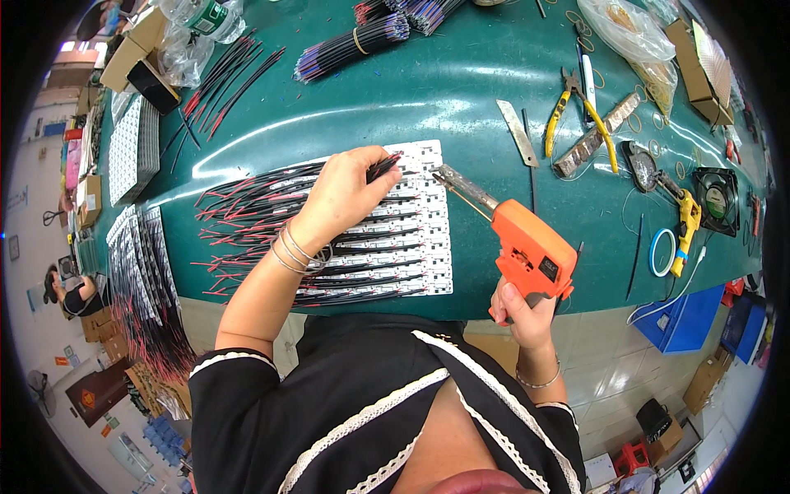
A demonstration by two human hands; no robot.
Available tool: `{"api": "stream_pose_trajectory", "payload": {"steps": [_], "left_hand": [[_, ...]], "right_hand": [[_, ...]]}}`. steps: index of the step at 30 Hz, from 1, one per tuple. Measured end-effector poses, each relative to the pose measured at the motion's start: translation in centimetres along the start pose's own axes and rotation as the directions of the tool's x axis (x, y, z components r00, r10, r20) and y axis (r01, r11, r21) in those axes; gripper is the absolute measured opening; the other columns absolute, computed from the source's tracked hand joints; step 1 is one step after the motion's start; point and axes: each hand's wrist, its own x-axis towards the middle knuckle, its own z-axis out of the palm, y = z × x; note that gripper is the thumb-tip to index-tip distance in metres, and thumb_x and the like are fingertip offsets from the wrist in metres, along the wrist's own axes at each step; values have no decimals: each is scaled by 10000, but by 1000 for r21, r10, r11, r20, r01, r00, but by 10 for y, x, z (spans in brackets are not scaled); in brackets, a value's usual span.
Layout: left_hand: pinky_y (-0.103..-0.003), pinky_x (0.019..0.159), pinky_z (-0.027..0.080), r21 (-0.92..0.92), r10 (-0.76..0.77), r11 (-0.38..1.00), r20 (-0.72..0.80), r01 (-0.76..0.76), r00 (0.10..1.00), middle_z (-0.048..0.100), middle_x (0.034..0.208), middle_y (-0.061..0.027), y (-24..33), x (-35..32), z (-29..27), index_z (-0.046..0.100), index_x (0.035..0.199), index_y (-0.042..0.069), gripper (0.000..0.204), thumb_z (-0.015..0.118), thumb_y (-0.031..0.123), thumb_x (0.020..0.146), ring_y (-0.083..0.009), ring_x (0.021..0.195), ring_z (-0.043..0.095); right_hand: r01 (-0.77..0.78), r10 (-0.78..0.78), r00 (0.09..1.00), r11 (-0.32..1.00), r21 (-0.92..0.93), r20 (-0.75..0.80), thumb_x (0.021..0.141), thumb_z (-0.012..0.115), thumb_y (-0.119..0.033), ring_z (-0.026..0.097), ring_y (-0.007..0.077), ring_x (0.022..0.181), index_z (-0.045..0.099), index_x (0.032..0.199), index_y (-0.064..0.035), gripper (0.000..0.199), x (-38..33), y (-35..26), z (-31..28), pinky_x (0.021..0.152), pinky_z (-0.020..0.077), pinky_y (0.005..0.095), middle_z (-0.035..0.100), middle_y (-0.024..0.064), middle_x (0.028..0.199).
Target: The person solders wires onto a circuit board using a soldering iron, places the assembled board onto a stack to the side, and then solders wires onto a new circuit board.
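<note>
A white circuit-board panel (439,247) lies on the green table in front of me, with rows of black wires with red ends (263,210) running off its left side. Over its upper part, my left hand (350,188) is closed around a few black wires (383,168), their reddish ends pointing right. My right hand (527,314) grips the handle of an orange soldering gun (533,247). The gun's metal tip reaches the panel's upper right edge, just right of the held wire ends. Whether it touches the panel I cannot tell.
Far left stand stacked white boards (136,152), with wired boards (144,267) below them. Loose wires (234,74) and a banded wire bundle (354,51) lie at the back. To the right are yellow-handled pliers (558,115), a metal bar (597,136), and a black fan (714,200).
</note>
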Motion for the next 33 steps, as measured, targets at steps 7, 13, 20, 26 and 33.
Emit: {"api": "stream_pose_trajectory", "payload": {"steps": [7, 13, 20, 26, 33], "left_hand": [[-319, 503, 392, 82, 125, 990, -68, -119, 990, 512, 580, -165, -4, 0, 9, 570, 764, -33, 230, 635, 182, 718, -236, 480, 465], [-394, 569, 424, 133, 92, 987, -26, -88, 995, 552, 653, -199, -3, 2, 10, 562, 729, -23, 210, 595, 185, 730, -355, 603, 538], [-378, 541, 413, 159, 103, 983, -44, -95, 994, 526, 609, -197, -3, 1, 11, 559, 734, -25, 218, 605, 188, 723, -353, 568, 521], [-398, 541, 418, 188, 135, 974, -32, -127, 990, 527, 580, -195, -5, 2, 11, 563, 740, -22, 205, 581, 182, 737, -357, 559, 527], [-396, 535, 406, 92, 153, 983, 75, -160, 985, 501, 561, -210, -6, 9, 4, 573, 720, -35, 199, 571, 163, 724, -375, 558, 512]], "right_hand": [[-68, 68, 998, 996, -49, -7, 822, 530, -157, 413, 77, 376, 425, 1020, 64, 315, 1, -2, 2, 351, 358, 203, 444, 20, 504], [-119, 119, 993, 991, -66, -8, 825, 523, -151, 416, 78, 380, 451, 931, 36, 227, 3, -1, 2, 359, 361, 204, 445, 19, 492], [-147, 148, 989, 986, -76, 1, 828, 511, -138, 419, 78, 386, 453, 873, 14, 169, 4, -1, 2, 361, 359, 207, 444, 18, 489], [-128, 128, 992, 992, -19, -5, 823, 500, -124, 415, 82, 385, 428, 981, 45, 242, 2, -2, 4, 353, 357, 211, 437, 26, 509], [-140, 140, 990, 990, -4, -7, 822, 498, -120, 411, 85, 379, 427, 986, 53, 249, 0, -1, 3, 342, 349, 208, 416, 30, 510]]}}
